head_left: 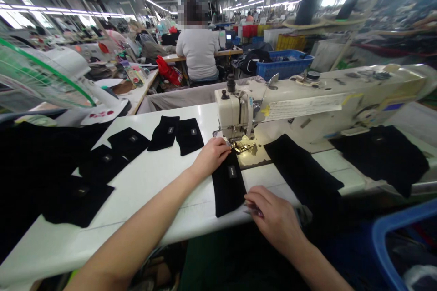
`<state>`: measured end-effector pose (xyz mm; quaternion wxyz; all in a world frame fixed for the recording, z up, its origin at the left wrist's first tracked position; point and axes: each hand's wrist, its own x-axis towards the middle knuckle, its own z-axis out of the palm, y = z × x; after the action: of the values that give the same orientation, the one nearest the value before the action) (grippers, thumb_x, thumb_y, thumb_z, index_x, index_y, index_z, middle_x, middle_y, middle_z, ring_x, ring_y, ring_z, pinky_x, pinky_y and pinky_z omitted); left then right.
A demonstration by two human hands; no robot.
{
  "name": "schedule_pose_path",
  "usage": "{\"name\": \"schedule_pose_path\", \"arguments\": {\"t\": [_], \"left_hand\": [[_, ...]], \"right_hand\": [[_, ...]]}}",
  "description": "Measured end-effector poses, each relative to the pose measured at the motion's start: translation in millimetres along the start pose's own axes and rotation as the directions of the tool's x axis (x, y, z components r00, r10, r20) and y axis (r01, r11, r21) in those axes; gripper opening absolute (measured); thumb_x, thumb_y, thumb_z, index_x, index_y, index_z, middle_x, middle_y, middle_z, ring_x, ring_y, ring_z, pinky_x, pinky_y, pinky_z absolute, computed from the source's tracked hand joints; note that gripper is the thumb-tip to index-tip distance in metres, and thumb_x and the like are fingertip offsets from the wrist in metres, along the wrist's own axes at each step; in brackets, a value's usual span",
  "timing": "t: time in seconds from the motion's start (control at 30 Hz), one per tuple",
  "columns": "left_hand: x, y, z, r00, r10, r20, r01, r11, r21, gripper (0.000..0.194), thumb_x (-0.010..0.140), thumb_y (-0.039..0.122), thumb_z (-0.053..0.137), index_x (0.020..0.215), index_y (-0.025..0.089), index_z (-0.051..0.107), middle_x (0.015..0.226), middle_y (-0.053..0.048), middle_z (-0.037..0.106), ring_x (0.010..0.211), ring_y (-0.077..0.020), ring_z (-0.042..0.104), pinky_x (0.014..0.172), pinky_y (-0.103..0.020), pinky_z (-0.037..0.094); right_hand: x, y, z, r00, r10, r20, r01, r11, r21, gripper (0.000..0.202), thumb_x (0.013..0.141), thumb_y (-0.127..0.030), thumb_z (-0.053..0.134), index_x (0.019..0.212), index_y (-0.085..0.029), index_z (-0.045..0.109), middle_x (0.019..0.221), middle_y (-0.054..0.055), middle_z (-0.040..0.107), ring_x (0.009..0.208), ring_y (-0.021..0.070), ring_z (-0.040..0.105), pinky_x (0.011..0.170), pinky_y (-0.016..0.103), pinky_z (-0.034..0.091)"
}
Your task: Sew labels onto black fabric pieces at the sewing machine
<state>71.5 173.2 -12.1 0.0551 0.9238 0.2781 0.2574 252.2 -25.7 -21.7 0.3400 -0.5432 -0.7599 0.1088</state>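
Note:
A black fabric piece (229, 193) with a small dark label lies on the white sewing table, its top end by the presser foot (243, 147) of the sewing machine (235, 113). Just left of the needle area, my left hand (214, 153) is closed, its fingertips pinching the upper edge of this piece. My right hand (273, 213) is closed beside the lower right edge, fingertips touching the cloth. Between its fingers shows a small pointed metal tool that looks like thread snips (251, 209), partly hidden by the fingers.
Several labelled black pieces (164, 134) lie on the table (150, 182) to the left. More black cloth (302, 168) lies right of the needle. A fan (44, 72) stands at left, a blue basket (378, 236) at lower right. A person (198, 52) sits ahead.

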Motion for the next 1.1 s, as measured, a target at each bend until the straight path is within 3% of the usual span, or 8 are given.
{"name": "schedule_pose_path", "arguments": {"t": [0.67,1.1], "left_hand": [[1.9,6.4,-4.4,0.998,-0.042,0.045,0.040,0.998,0.058,0.020,0.096,0.019,0.056,0.094,0.018,0.075,0.092,-0.009,0.062,0.087,-0.0211,0.056,0.080,-0.035,0.051],[5.4,1.9,-6.8,0.995,-0.044,0.094,0.033,0.993,0.117,0.021,0.097,0.019,0.055,0.102,0.016,0.074,0.096,-0.010,0.062,0.089,-0.0223,0.055,0.082,-0.037,0.053]], "right_hand": [[1.1,-2.2,-2.4,1.000,0.019,0.024,-0.019,1.000,-0.019,0.033,0.079,0.001,0.049,0.101,-0.021,0.060,0.098,0.004,0.067,0.080,0.0173,0.064,0.066,0.026,0.044],[12.4,-6.9,-10.0,0.990,0.052,0.129,-0.032,0.987,-0.155,0.029,0.079,0.000,0.054,0.098,-0.020,0.063,0.098,0.003,0.066,0.078,0.0171,0.063,0.062,0.027,0.042]]}}
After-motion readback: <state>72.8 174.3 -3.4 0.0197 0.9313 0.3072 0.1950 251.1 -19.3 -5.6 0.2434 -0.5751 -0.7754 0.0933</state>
